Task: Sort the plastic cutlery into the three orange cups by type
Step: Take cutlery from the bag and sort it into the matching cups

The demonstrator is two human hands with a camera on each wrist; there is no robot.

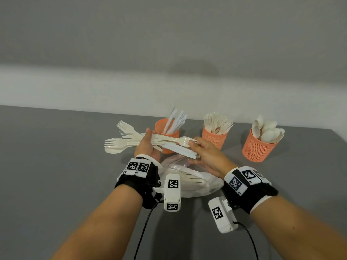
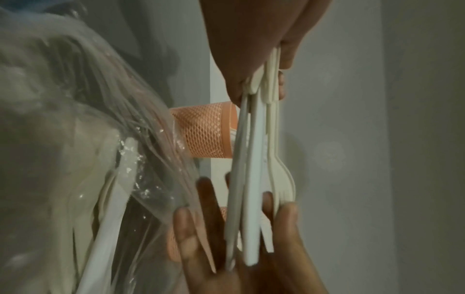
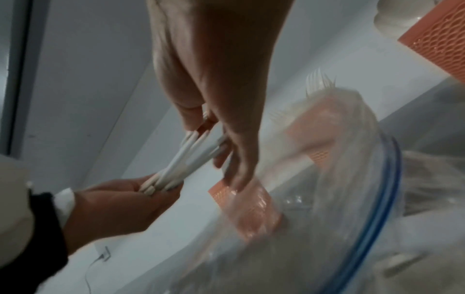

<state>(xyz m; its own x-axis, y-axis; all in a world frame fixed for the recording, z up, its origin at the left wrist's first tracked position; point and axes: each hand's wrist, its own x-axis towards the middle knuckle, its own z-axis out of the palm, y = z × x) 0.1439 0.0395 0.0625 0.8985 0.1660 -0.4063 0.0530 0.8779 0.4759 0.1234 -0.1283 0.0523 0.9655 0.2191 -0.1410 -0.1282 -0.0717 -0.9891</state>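
Observation:
My left hand [image 1: 149, 142] grips a mixed bundle of cream cutlery [image 1: 129, 142]: forks and a spoon fan out to its left, and one fork [image 1: 185, 140] and several white knives [image 1: 178, 149] stick out to its right. My right hand [image 1: 196, 150] pinches the far ends of those knives [image 3: 198, 148] between thumb and fingers. Three orange mesh cups stand behind: the knife cup [image 1: 164, 126] partly hidden by the bundle, the fork cup [image 1: 215, 138] and the spoon cup [image 1: 257, 149].
A clear zip bag [image 1: 189, 179] with more cutlery lies on the grey table [image 1: 65, 156] just below both hands. The white wall runs close behind the cups. Cables trail from the wrist cameras toward the near edge.

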